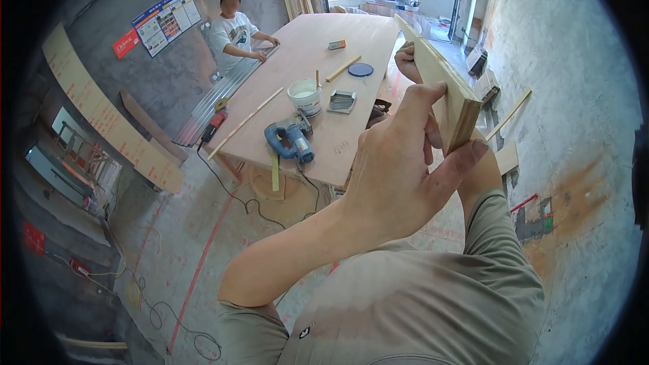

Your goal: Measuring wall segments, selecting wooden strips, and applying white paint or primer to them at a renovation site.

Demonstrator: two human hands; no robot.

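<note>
Board [430,64] at two o'clock, near end toward us: the left hand [395,162] has it pinched between thumb and fingers, presumably to steady that end. Farther along, one o'clock, the right hand [407,62] curls beside it; whether it grips, I can't tell! Over at ten, power tool [297,142] by the table [297,47] edge, likely for easy reach. Bucket [307,100] just beyond, stick [318,80] standing in it, perhaps for stirring. And farthest, eleven o'clock, a co-worker [233,44], hands at the metal strips [223,98]!
</note>
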